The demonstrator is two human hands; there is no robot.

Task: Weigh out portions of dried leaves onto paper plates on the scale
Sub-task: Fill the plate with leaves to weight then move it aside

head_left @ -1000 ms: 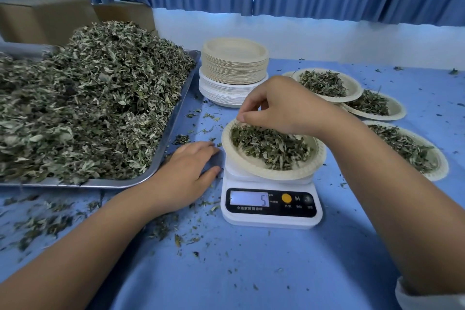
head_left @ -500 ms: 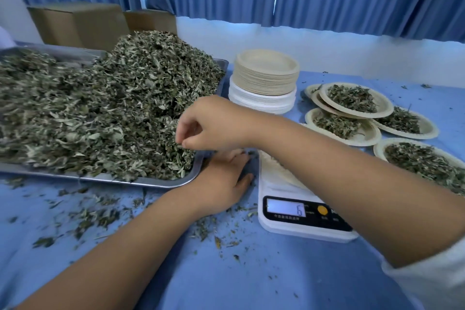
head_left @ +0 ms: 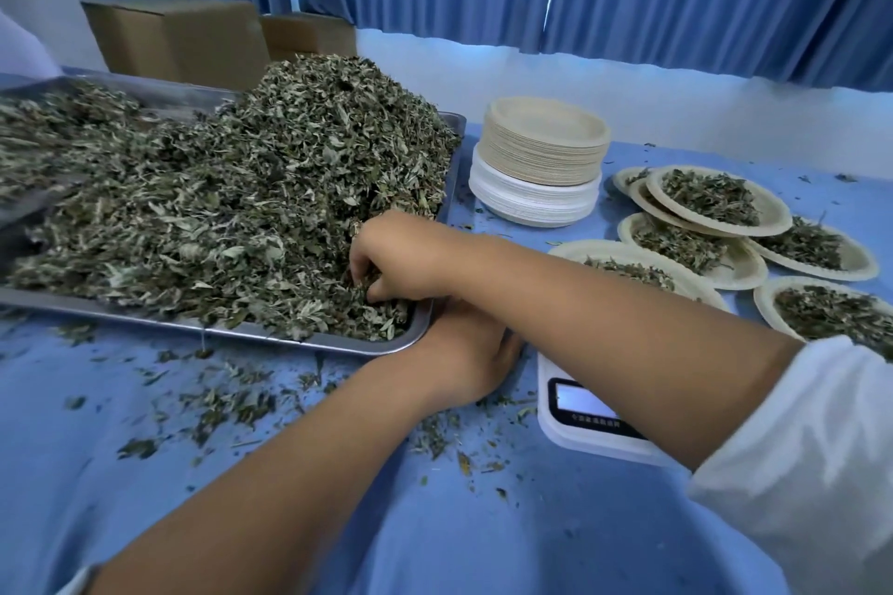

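A big heap of dried leaves (head_left: pixel 232 203) fills a metal tray (head_left: pixel 309 343) at the left. My right hand (head_left: pixel 401 256) reaches across into the heap's near right corner, its fingers curled down into the leaves and pinching some. My left hand (head_left: pixel 468 362) lies flat on the blue cloth beside the tray's corner, partly under my right forearm. The white scale (head_left: pixel 584 416) stands to the right, its display half hidden by that forearm. On it sits a paper plate (head_left: pixel 623 256) with leaves.
A stack of unused paper plates (head_left: pixel 543 159) stands behind the scale. Several filled plates (head_left: pixel 720 203) lie at the right. Cardboard boxes (head_left: pixel 179 39) sit behind the tray. Loose leaf bits (head_left: pixel 227 406) litter the blue cloth in front of the tray.
My right hand has left the plate on the scale, crossed to the left and dropped into the leaf heap. The view has swung left. My left hand has stayed put.
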